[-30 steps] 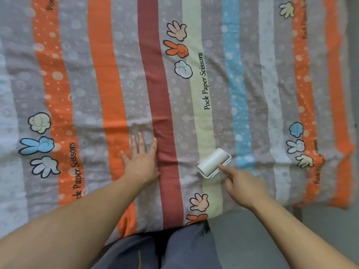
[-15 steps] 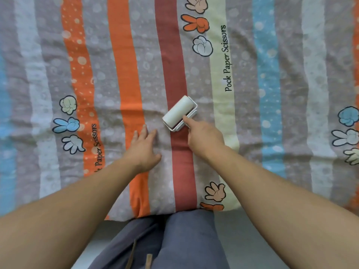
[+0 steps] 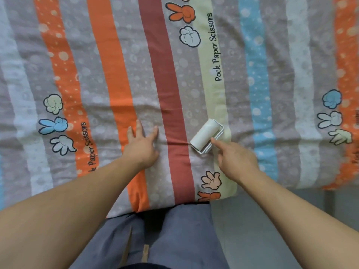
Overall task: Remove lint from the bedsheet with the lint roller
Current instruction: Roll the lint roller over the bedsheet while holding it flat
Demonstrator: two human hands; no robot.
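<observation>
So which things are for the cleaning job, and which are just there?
For the job:
- white cylinder lint roller, held by the right hand
- striped fabric bedsheet, pressed flat by the left hand

Just there:
- grey-blue fabric trousers
- plain grey floor

Soft, even, rather dim light; faint shadows, slight blur, wide-angle bending at edges.

Your white lint roller point(image 3: 206, 135) sits slanted on the striped bedsheet point(image 3: 124, 74), just right of the dark red stripe, its far end over the pale yellow one.
</observation>
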